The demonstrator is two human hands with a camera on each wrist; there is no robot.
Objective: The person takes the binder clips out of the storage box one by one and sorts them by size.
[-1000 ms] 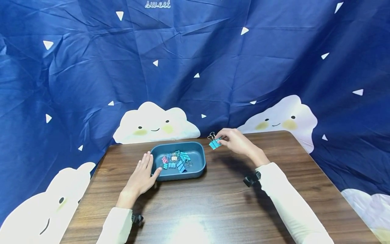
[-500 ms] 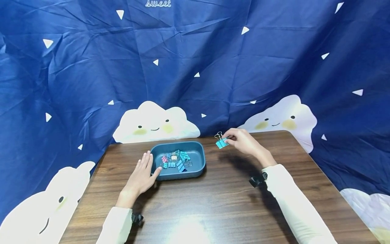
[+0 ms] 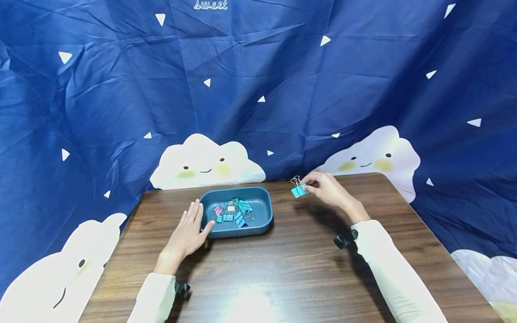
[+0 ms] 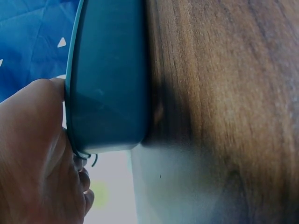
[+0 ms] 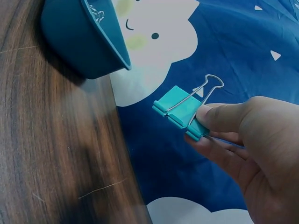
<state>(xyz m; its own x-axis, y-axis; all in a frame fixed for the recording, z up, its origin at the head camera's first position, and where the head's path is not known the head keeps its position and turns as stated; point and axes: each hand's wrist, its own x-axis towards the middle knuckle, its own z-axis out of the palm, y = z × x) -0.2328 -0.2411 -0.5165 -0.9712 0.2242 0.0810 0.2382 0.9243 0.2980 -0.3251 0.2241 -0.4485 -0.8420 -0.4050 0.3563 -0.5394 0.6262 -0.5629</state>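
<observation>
This looks like a small filming spot dressed with fabric; whether it lies in a home, an office or a studio cannot be told. A creased blue cloth fills the background and shows beyond both sides of the bench, printed with smiling white clouds, little white triangles and the word "sweet". The bench has a dark wood-grain top with a glare patch near its front. Binder clips add an office touch.
</observation>
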